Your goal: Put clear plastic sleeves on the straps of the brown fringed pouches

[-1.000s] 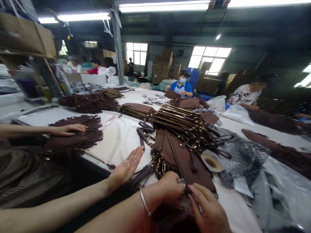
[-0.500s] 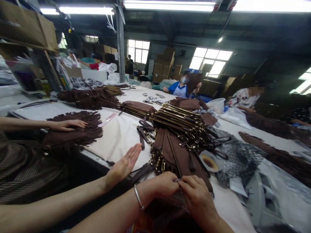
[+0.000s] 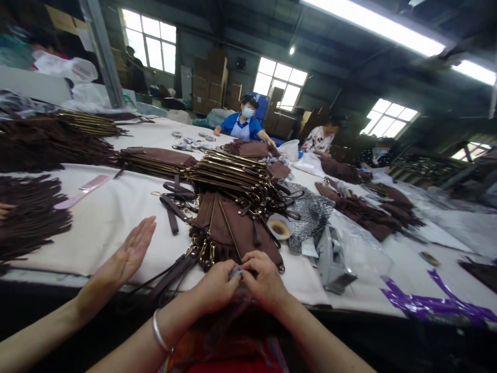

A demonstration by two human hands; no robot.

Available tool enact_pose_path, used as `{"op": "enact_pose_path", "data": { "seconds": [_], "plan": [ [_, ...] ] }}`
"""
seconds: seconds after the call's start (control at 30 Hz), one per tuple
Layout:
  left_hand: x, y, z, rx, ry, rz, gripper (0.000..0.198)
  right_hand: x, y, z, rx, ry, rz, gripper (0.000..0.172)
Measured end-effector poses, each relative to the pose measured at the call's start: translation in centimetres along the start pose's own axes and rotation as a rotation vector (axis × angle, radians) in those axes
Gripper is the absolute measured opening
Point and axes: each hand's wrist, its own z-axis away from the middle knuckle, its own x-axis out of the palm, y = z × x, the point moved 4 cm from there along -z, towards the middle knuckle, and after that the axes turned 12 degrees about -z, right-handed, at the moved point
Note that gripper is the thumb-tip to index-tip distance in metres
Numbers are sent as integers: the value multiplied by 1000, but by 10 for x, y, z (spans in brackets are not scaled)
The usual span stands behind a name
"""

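Observation:
My left hand [image 3: 217, 285], with a silver bangle [image 3: 159, 331] on its wrist, is closed in a pinch at the table's front edge. My right hand [image 3: 266, 280] meets it, also pinching. Between the fingertips shows a small, thin greyish piece [image 3: 235, 271], partly see-through, like plastic film; most of it is hidden. Right behind my hands lie brown pouches [image 3: 248, 228] with gold zippers and clasps. Dark wrist straps [image 3: 165, 282] trail from them to the left. A higher stack of zippered pouches [image 3: 229, 171] rises behind.
A co-worker's open hand [image 3: 130, 251] reaches in on the left. A pink comb [image 3: 83, 191] lies beside fringed brown pieces [image 3: 31, 215]. Right of the pouches are a bowl of brown liquid [image 3: 279, 227], a grey device [image 3: 332, 261] and purple plastic [image 3: 435, 300]. Another person [image 3: 243, 124] sits across.
The view has swung right, bringing the purple plastic into sight. My hands remain pinched together on the small piece. The person across has lowered a brown piece to the table.

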Motion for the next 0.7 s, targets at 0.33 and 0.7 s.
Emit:
{"op": "enact_pose_path", "data": {
  "seconds": [0.33,0.7],
  "plan": [
    [4,0,-3,62,53,-119,19,-7,-14,-12,-111,-348,390,12],
    [9,-4,4,135,45,-183,23,5,-8,-19,-126,-425,509,11]
  ]
}}
